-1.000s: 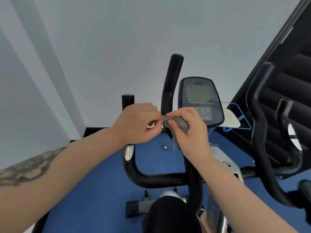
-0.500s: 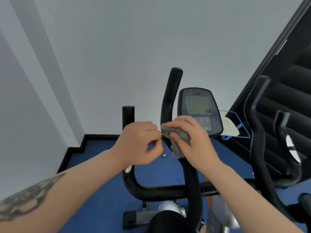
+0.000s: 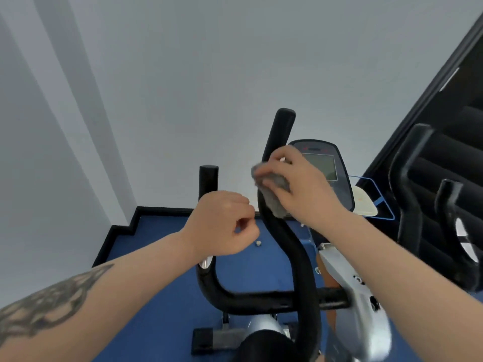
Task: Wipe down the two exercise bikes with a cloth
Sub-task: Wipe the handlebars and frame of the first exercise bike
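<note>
Since a second ago the cloth (image 3: 271, 190) has been carried up the right handlebar (image 3: 277, 163) by the right hand (image 3: 300, 186), and the left hand (image 3: 222, 223), which had been touching it, has been drawn away toward 7 o'clock. The cloth is now clamped by the right hand's curled fingers and pressed against the black grip of that bar, a hold that seems chosen so the fabric wraps the tube and rubs it on more than one side. The left hand is held as a loose fist with nothing in it, thumb against forefinger, hanging in front of the left handlebar (image 3: 208, 178) without gripping it; it appears to have been freed once the cloth was bunched.

At 2 o'clock from the right hand, partly hidden behind it, the bike's console (image 3: 332, 163) is seen with its grey screen. Both bars are joined low down by a curved crossbar (image 3: 261, 299), and the silver frame (image 3: 360, 296) runs away toward 5 o'clock. A small pale object (image 3: 258, 243), too small to identify, lies on the blue floor (image 3: 156, 257) between the bars. The second bike (image 3: 423, 205) stands at 3 o'clock, apparently untouched, so the task is judged to be at an early stage.
</note>
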The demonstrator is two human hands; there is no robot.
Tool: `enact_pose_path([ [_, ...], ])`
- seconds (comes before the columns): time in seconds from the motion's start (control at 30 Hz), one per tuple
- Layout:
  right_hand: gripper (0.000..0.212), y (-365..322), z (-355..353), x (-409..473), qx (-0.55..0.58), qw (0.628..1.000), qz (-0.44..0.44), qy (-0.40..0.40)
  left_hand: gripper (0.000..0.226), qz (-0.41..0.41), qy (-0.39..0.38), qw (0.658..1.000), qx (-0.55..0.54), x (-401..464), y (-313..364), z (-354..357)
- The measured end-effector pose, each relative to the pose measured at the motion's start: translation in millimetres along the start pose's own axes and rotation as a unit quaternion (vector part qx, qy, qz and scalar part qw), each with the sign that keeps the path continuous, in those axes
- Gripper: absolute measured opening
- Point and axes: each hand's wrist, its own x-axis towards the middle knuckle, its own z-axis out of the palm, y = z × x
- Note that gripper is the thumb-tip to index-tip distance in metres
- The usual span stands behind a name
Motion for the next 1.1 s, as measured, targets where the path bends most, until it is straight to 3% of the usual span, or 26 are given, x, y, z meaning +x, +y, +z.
enact_pose_path([
  [0.07,0.025,-6,15,-7,0.028,0.995,0.054,0.078,0.025,-0.001,-0.003,1.000,0.001,0,0,-1],
  [0.13,0.024,-7,25,-27,0.036,0.991,0.075,0.101,0.025,-0.006,-0.006,1.000,-0.002,0,1,-1],
  [0.2,0.022,-3,22,-32,0.048,0.990,0.074,0.106,0.025,-0.017,0.001,1.000,-0.014,-1,1,1],
  [0.33,0.020,3,7,7,0.049,0.972,0.062,0.221,0.018,-0.033,0.006,0.998,-0.050,1,0,1],
  [0.53,0.013,8,15,-12,0.039,0.995,0.014,0.088,0.007,-0.057,0.019,0.996,-0.062,0,0,3],
  [0.67,0.016,8,0,21,0.029,0.976,0.009,0.218,0.014,-0.069,0.013,0.996,-0.058,0,-1,5],
  [0.83,0.017,7,14,-6,0.029,0.996,0.013,0.086,0.020,-0.079,0.020,0.996,-0.038,1,0,7],
  [1.0,0.018,7,-10,29,0.015,0.972,-0.005,0.235,0.024,-0.088,0.014,0.995,-0.034,2,0,7],
  [1.1,0.017,5,9,14,0.002,0.990,0.010,0.137,0.024,-0.095,0.010,0.995,-0.029,2,1,7],
])
